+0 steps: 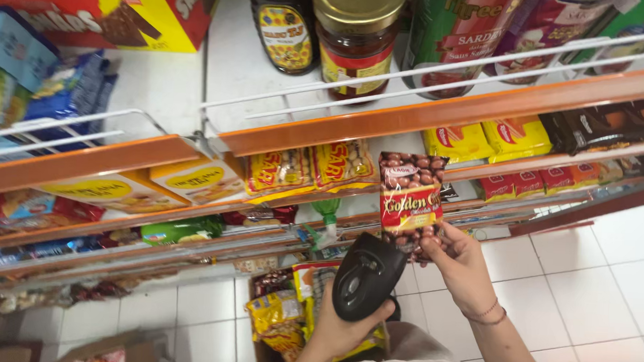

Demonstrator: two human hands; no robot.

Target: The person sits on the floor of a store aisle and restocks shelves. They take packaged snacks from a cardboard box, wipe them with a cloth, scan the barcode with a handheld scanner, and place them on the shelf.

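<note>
Head view, looking down at a shop shelf. Left hand (pixel 343 329) is wrapped around the grip of a black barcode scanner (pixel 366 275), fingers closed on it, scanner head tilted up toward the packet. Right hand (pixel 458 265) pinches the bottom edge of a red-and-clear nut packet (pixel 411 197), thumb and fingers clamped on it, packet upright just above and beside the scanner, in front of the shelves. Thin bracelet (pixel 485 314) on the right wrist. Below the hands, a cardboard box (pixel 285 319) of yellow snack bags sits on the white tile floor (pixel 588 290). Behind the packet, orange-edged shelves (pixel 443 110) hold yellow packs (pixel 486 138) and nut bags (pixel 308 165). Top shelf: gold-lidded jar (pixel 357 36), dark sauce bottle (pixel 282 25), red-yellow biscuit box (pixel 125 13).
</note>
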